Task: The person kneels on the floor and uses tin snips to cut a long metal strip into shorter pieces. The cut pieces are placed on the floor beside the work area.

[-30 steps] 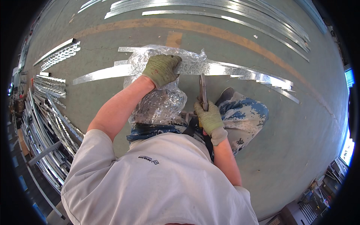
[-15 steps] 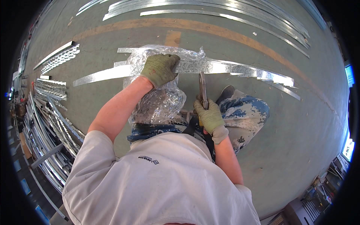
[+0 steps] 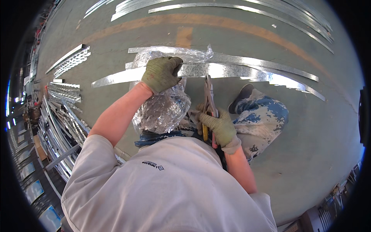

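My gloved left hand is closed over a long, shiny metal strip, fingers curled round its edge. Crumpled clear plastic film hangs below that hand and also lies behind it. In my gloved right hand is a pair of tin snips with one red and one yellow handle. The tips of the snips point away from me and reach the near edge of the strip; whether they bite into it I cannot tell. More strips overlap and fan out toward the right.
Long metal strips lie on the floor at the far side, beyond a worn orange line. Perforated metal pieces and a heap of metal profiles are on the left. My bent right knee is beside the snips.
More of the snips shows now, with both handles visible and spread. The strips right of the snips have shifted and fanned apart. My left hand keeps its hold.
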